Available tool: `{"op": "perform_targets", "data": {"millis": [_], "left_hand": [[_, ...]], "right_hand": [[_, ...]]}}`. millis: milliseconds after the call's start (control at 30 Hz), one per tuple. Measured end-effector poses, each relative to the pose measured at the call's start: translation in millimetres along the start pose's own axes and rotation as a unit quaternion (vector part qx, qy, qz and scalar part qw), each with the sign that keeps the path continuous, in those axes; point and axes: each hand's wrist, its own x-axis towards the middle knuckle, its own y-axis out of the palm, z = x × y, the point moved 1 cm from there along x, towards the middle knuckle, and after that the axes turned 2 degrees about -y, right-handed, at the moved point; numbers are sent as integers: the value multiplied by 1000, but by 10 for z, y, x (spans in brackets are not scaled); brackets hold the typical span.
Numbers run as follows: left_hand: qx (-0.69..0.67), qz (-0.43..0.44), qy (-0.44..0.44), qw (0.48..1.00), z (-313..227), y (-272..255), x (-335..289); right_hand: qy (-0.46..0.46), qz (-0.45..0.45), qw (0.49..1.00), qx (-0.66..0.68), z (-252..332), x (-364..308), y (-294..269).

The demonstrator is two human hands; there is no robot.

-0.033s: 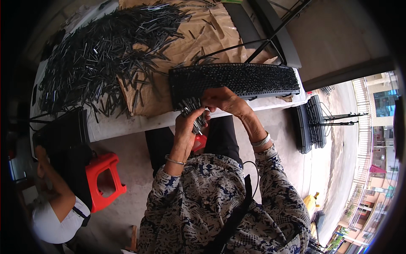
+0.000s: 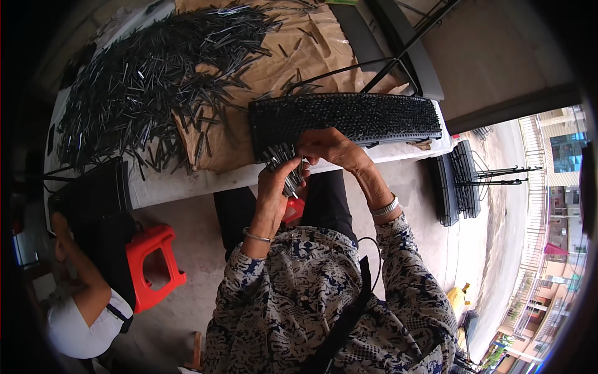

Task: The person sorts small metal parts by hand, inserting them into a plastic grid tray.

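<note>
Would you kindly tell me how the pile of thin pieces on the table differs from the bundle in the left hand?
The pile is far larger than the bundle. The pile lies loose on the table, pointing many ways; the bundle is held in the left hand, its pieces roughly lined up. Both consist of thin, stick-like pieces.

White table | brown paper | heap of thin dark strips | black studded panel

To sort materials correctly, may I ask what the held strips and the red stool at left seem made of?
Held strips: shiny, perhaps metal or plastic; bright glints suit both. Red stool: probably plastic, smooth, with rounded, moulded-looking edges.
</note>
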Motion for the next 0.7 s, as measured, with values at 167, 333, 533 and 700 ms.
{"op": "perform_targets", "data": {"millis": [167, 333, 533, 700], "left_hand": [[-1, 11, -8, 1000, -28, -30, 9], [63, 19, -38, 997, -20, -14, 2], [50, 23, -39, 998, -19, -34, 15], [45, 8, -27, 999, 13, -23, 0]], "right_hand": [[10, -24, 999, 30, 19, -32, -8], [16, -62, 997, 32, 60, -73, -17], [23, -64, 995, 73, 2, -97, -32], [21, -81, 995, 53, 12, -120, -4]]}}
